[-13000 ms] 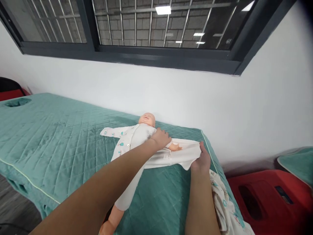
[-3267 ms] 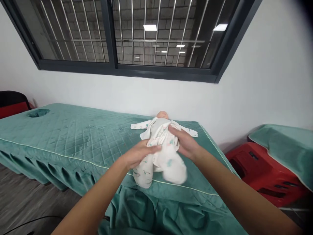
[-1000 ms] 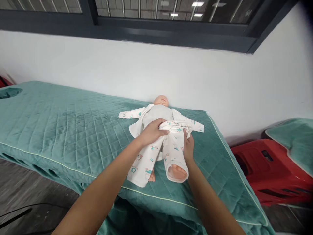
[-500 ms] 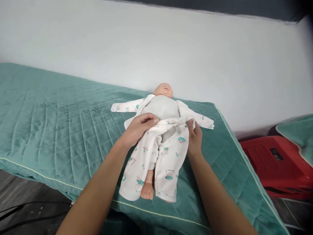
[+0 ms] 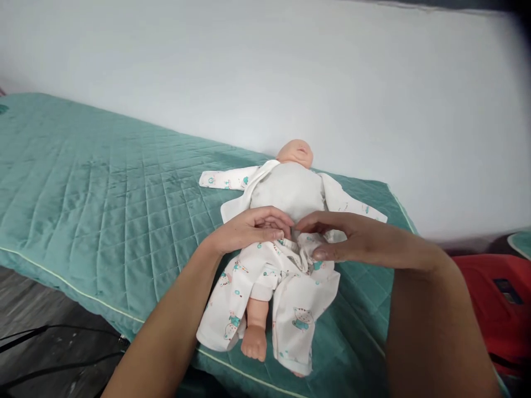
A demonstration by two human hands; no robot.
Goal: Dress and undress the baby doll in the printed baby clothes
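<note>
A baby doll [image 5: 290, 190] lies on its back in an open white printed top, its pale cloth belly showing. White baby pants [image 5: 305, 315] with teal animal prints lie over its legs, bunched at the waist. One bare foot [image 5: 254, 342] pokes out between the two pant legs. At the waistband, my left hand [image 5: 253, 229] has its fingers curled and its thumb on the cloth. My right hand [image 5: 348, 235], turned inward from the other side, pinches the bunched waist between thumb and fingers. The fingertips of both hands nearly meet, and some are hidden by cloth.
Beneath the doll is a green quilted cover [image 5: 136, 204] with a pale piped edge. A white wall [image 5: 207, 72] rises behind it. A red plastic object [image 5: 489, 309] stands at the right, and black cords [image 5: 45, 331] hang at the lower left.
My right hand has swung from the side of the pants to the front of the waist, closer to my left hand. The waistband is more bunched, and more of the doll's foot shows.
</note>
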